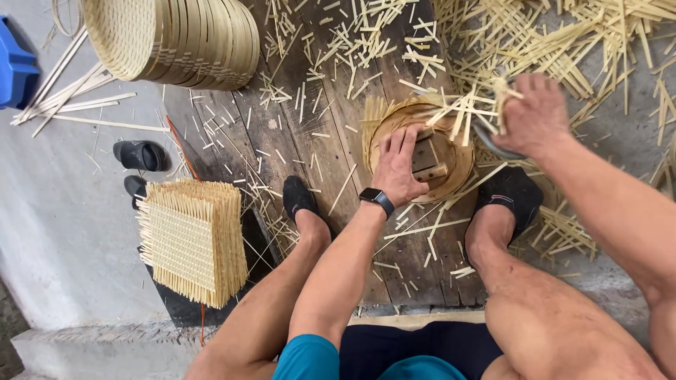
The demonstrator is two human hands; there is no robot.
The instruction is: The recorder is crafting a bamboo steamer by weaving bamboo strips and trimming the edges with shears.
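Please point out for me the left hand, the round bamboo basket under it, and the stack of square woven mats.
left hand (pixel 396 165): head view, back of hand.
round bamboo basket (pixel 461 176): head view, right rim.
stack of square woven mats (pixel 186 243): head view, top mat.

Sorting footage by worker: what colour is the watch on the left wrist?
Black, band and face alike, on the left wrist; the watch shows best in the head view.

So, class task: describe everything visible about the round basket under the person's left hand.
The round basket is a shallow hoop of pale woven bamboo strips lying on dark wooden planks. The left hand presses a wooden block inside it. Loose strip ends stick out at its upper right, where the right hand grips them.
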